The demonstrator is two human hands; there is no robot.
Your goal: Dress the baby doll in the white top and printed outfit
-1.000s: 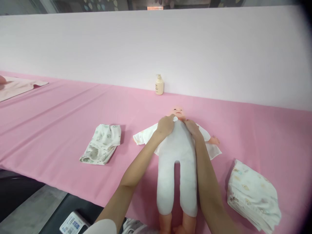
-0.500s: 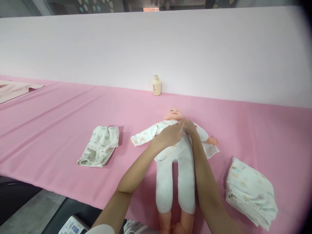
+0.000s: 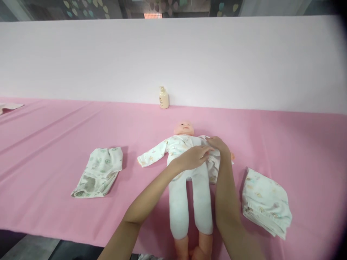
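A baby doll (image 3: 177, 209) with a white cloth body lies on its back, head away from me. Its printed white baby shirt (image 3: 177, 145) covers the chest, and one sleeve is on the doll's arm at the left. My left hand (image 3: 193, 157) reaches across the doll's belly, fingers closed on the shirt's cloth at the right side. Beside the doll's shoulder my right hand (image 3: 219, 144) pinches the same shirt higher up. Loose shirt cloth hangs below the hands, partly behind my right forearm. The doll's arm on that side is mostly hidden; only its hand (image 3: 232, 156) shows.
Folded printed baby clothes (image 3: 100, 171) lie to the left, and a folded printed cloth (image 3: 267, 202) to the right. A cream pump bottle (image 3: 163, 98) stands by the white wall (image 3: 81, 57). Pink sheeting (image 3: 54, 151) covers the table, with a pale cloth (image 3: 9, 106) at far left.
Both hands have moved from near the doll's neck toward its right-hand side in view. The shirt now lies across the chest, its loose part gathered by the hands. The view has shifted slightly.
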